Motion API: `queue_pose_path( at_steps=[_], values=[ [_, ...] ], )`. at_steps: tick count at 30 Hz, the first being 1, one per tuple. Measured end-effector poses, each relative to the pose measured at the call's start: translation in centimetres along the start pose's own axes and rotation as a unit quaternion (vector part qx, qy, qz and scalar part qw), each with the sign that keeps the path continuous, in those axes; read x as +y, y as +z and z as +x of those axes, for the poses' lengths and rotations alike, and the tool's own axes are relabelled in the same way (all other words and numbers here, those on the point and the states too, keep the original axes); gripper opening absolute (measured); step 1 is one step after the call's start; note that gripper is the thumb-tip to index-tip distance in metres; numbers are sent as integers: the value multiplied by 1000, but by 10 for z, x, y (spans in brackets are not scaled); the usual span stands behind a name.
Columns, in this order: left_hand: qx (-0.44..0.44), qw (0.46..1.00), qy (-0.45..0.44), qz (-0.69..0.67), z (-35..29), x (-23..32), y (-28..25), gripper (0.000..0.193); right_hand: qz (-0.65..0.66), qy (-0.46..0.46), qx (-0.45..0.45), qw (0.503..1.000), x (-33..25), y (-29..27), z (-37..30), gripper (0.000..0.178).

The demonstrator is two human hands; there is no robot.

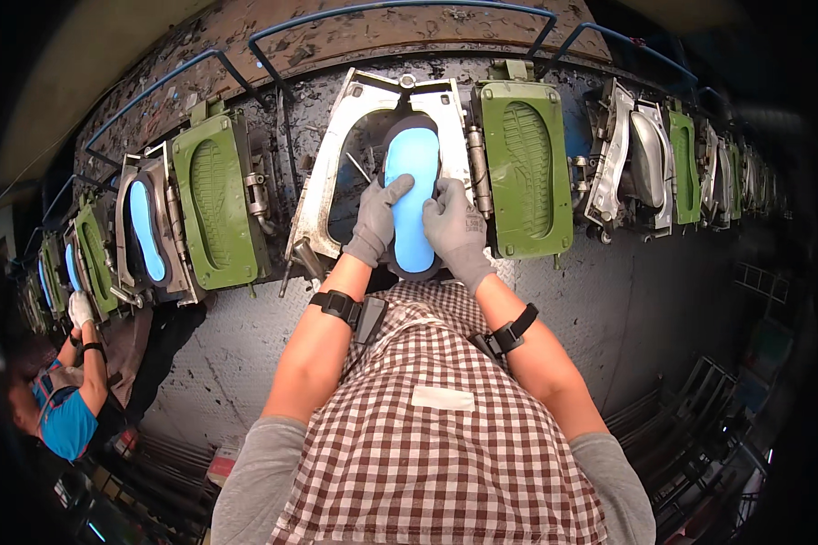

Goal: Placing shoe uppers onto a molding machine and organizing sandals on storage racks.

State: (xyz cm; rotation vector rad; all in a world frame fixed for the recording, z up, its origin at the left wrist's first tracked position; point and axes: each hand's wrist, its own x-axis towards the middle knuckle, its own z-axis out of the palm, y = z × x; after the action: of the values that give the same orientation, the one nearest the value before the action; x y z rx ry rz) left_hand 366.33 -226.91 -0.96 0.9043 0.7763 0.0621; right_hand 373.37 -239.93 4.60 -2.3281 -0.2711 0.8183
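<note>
Between my hands is a dark shoe upper, its blue insole facing up and its dark rim showing around the edge. My left hand, in a grey glove, grips the left side with the thumb lying on the blue face. My right hand, gloved alike, closes on the right side; the fingers of both hands are partly hidden. Beneath and around the upper lies an opened silver metal mould frame, with its middle mostly covered. Hinged at its right is a green mould plate with a sole-shaped tread cavity.
More moulds line the bench on both sides, among them a green plate, a blue-faced piece in a mould and a bare metal last. A blue rail runs behind. At far left a co-worker in a blue shirt reaches toward moulds.
</note>
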Motion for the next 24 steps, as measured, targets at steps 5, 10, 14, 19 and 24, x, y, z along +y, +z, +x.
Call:
queue_pose_path(
  at_steps=[5, 10, 14, 19, 24],
  values=[
    [45, 995, 89, -28, 24, 6, 32, 59, -73, -95, 70, 990, -2, -17, 32, 45],
    [-11, 995, 69, -76, 17, 14, 32, 68, -48, -125, 90, 987, -1, -18, 25, 47],
    [-27, 992, 73, -96, 8, 16, 31, 65, -34, -220, 118, 968, 6, -18, 20, 46],
    [-18, 994, 99, -44, 13, 11, 30, 63, -64, -212, 78, 972, 6, -26, 26, 52],
    [90, 986, 126, 69, 6, -2, 44, 67, -83, -174, 73, 979, 5, -33, 24, 57]
  ],
)
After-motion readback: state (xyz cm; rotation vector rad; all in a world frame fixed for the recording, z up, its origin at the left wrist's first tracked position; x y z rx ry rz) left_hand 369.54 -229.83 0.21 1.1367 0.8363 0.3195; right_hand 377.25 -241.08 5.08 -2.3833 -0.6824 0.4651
